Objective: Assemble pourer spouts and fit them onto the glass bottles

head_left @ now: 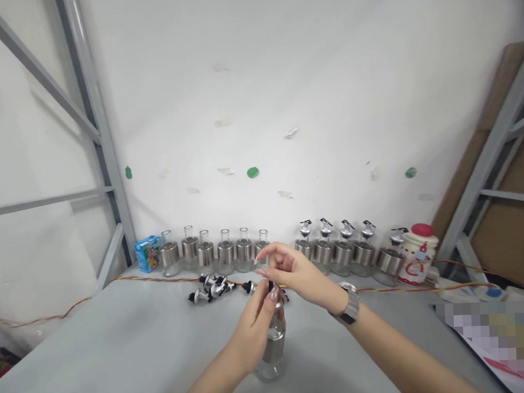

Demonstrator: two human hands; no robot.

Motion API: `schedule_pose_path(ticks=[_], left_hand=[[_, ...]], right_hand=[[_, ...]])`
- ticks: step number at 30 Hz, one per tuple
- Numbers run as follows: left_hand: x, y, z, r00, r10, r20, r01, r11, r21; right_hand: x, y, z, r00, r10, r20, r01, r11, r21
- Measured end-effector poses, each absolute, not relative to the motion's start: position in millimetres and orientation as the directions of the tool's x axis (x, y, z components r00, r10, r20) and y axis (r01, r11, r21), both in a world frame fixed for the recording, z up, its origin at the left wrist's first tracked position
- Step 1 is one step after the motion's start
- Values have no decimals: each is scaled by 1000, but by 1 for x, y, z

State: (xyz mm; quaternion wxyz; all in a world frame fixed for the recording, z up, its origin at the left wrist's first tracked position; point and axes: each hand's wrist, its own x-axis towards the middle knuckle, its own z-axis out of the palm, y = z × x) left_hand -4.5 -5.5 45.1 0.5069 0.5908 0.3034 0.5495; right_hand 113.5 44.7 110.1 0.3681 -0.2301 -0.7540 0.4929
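Note:
A glass bottle with a steel band [275, 348] stands upright on the grey table in front of me. My left hand [260, 314] is closed around its top, thumb and fingers pinching a pour spout [271, 285] whose black part shows between them. How far the spout sits in the neck is hidden. Just above, my right hand [285, 267] has its thumb and index finger slightly apart, with nothing visible between them. Loose silver-and-black pour spouts [217, 287] lie beyond my left hand, and another spout [248, 287] is close to its fingertips.
Along the wall stand several banded bottles without spouts [205, 253] and, further right, several with spouts [344, 254]. A blue box [148, 253] marks the left end, a white jar with red lid [419, 254] the right. A twisted wire [162, 278] crosses the table [134, 350].

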Motion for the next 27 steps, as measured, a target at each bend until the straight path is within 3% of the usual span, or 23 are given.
schedule_pose_path(ticks=[15, 27], left_hand=[[-7, -9, 47, 228, 928, 294, -110, -276, 955], [-9, -8, 43, 232, 934, 272, -114, -251, 961]], right_hand=[[111, 40, 105, -556, 771, 311, -38, 351, -936], [109, 34, 114, -524, 834, 169, 28, 216, -976]])
